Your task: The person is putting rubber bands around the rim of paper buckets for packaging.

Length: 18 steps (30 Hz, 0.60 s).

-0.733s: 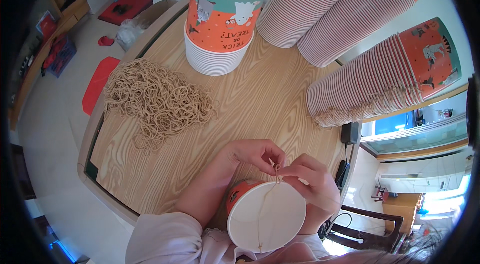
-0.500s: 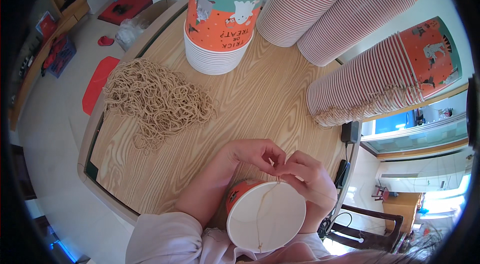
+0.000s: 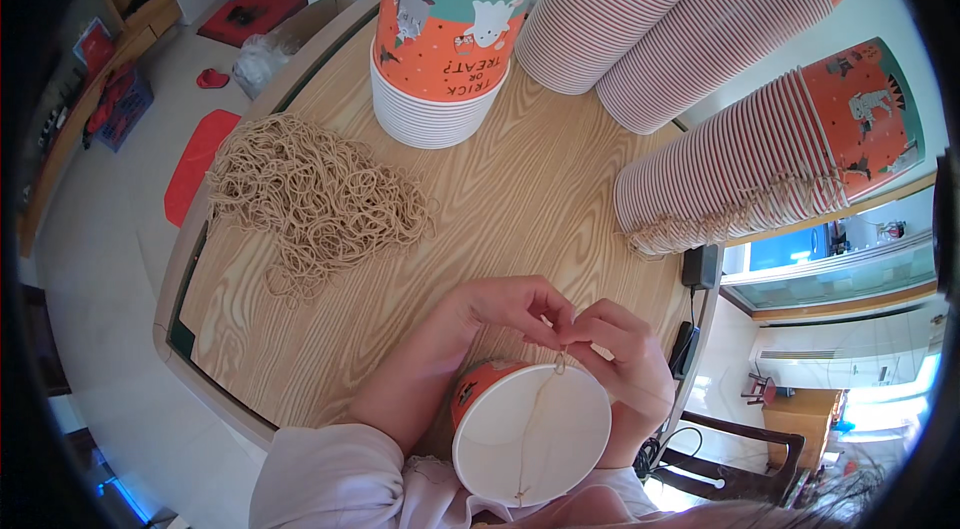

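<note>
A white-lined paper bucket [image 3: 585,439] with an orange printed outside leans tilted against my body at the table's near edge, its mouth facing up. A thin tan string [image 3: 538,419] runs across the mouth from the near rim to the far rim, where a small loop of it stands above the edge. Over that far rim, my left hand [image 3: 518,309] and my right hand [image 3: 628,354] meet with fingertips pinched together on the string's end. Exactly how the string sits between the fingertips is hidden.
A tangled heap of tan strings [image 3: 310,199] lies on the table's left. Upside-down stacked buckets [image 3: 450,39] stand behind it. Tall bucket stacks [image 3: 640,4] lean at the back; another stack [image 3: 730,159] on the right has strings along its rims. A black adapter [image 3: 700,267] sits at the right edge.
My joined fingertips have shifted slightly up and right, and the string's small loop above the rim shows more plainly. The bucket stays almost where it was.
</note>
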Available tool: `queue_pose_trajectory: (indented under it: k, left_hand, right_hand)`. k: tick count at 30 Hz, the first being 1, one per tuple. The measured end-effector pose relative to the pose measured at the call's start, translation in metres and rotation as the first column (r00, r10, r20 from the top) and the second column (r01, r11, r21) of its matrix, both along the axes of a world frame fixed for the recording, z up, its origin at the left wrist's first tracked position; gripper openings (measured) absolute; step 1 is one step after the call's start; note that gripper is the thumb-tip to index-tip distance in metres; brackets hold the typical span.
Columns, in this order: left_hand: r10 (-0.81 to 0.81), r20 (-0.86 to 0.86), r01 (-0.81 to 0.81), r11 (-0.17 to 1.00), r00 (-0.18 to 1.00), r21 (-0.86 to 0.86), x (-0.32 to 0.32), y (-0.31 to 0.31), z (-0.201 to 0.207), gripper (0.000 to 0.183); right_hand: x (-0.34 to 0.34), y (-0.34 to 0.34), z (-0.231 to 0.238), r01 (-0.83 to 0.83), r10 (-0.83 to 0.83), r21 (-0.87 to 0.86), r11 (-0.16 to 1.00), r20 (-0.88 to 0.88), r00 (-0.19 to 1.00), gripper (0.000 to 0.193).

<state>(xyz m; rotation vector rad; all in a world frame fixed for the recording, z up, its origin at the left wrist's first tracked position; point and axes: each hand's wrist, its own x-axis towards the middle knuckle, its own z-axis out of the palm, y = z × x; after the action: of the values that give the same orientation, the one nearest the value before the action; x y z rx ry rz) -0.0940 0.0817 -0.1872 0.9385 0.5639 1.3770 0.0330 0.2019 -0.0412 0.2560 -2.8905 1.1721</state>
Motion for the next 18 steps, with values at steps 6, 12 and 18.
queue_pose_trajectory:
  k: [6, 12, 18]
  left_hand:
    - [0.02, 0.023, -0.022, 0.996, 1.0, 0.088, 0.002, 0.003, -0.009, 0.014]
    - [0.006, 0.013, -0.007, 0.998, 1.0, 0.056, 0.001, 0.004, -0.01, 0.018]
    - [0.008, -0.014, -0.008, 1.0, 1.0, -0.004, 0.003, 0.005, -0.009, 0.022]
  right_hand:
    - [0.0, 0.0, 0.007, 0.049, -0.051, 0.032, 0.998, 0.056, 0.997, 0.019]
    - [0.001, 0.001, 0.006, 0.073, -0.074, 0.041, 0.997, 0.023, 0.997, 0.018]
    - [0.002, -0.002, 0.007, 0.133, -0.133, 0.004, 0.991, 0.087, 0.987, 0.02]
